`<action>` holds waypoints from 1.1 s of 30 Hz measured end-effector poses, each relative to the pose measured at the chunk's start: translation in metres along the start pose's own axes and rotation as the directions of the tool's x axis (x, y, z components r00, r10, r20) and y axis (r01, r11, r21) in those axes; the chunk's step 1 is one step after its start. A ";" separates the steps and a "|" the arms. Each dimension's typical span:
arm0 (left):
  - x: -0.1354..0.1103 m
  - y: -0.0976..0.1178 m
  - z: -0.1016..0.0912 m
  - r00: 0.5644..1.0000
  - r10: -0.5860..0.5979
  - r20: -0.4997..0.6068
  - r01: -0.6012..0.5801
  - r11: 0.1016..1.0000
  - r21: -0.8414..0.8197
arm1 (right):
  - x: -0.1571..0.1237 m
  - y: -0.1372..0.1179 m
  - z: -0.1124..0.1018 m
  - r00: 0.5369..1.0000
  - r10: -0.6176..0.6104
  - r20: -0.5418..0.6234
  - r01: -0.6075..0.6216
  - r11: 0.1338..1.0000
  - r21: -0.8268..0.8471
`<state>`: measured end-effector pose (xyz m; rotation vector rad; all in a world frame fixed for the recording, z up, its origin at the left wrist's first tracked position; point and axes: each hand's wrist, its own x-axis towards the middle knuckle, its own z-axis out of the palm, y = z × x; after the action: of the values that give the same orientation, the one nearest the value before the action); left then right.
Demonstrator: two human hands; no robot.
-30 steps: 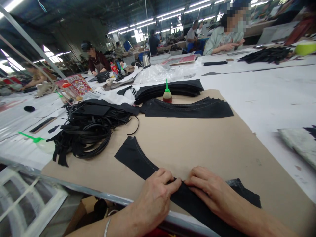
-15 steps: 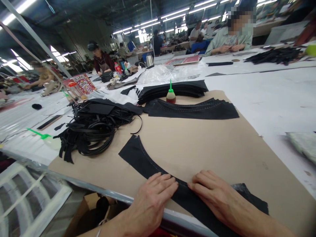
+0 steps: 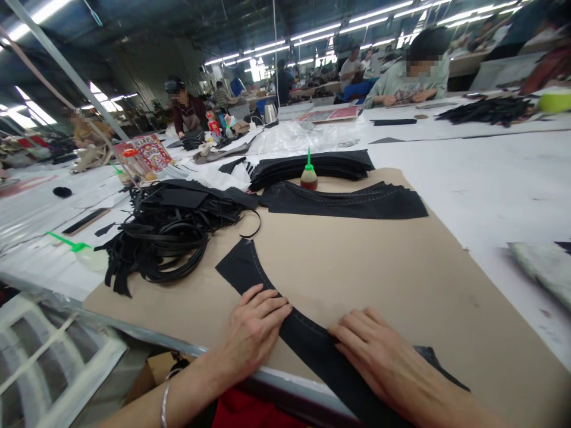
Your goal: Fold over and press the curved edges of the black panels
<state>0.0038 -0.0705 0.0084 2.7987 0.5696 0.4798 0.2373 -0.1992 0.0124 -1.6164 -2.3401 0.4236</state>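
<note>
A curved black piece of sheet material, leather-like with a line of stitch-like marks along its inner edge, lies across the brown board near the table's front edge. My left hand rests on its left half, fingers stretched flat over the curved edge. Further right, my right hand has bent fingertips closed at the same edge, the thumb mostly hidden below them. Part of the piece's right end disappears under my right hand and forearm. Similar black curved pieces lie behind, with a small green-nozzled glue bottle standing beside them.
A tangled heap of black strips covers the board's left side. Another green-tipped bottle lies left of it. A thicker stack of black pieces sits at the brown board's back edge. Co-workers sit across the white table.
My left hand has slid left and away along the black piece's curved edge, widening the gap between the hands. My right hand has shifted slightly left, staying at the edge.
</note>
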 end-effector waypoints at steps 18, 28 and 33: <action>0.047 0.066 0.021 0.977 -0.105 0.188 0.163 0.932 -0.325 | -0.018 0.006 -0.005 0.964 0.266 -0.017 -0.248 0.919 0.307; 0.058 0.077 0.024 0.960 -0.164 0.229 0.229 0.928 -0.294 | -0.019 0.014 -0.008 0.956 0.293 0.005 -0.269 0.870 0.412; 0.056 0.081 0.026 0.961 -0.164 0.221 0.228 0.925 -0.305 | -0.021 0.014 -0.007 0.955 0.298 -0.005 -0.269 0.867 0.419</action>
<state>0.0894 -0.1242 0.0240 2.4048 0.6530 0.2330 0.2593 -0.2135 0.0127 -1.7220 -1.7988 0.8484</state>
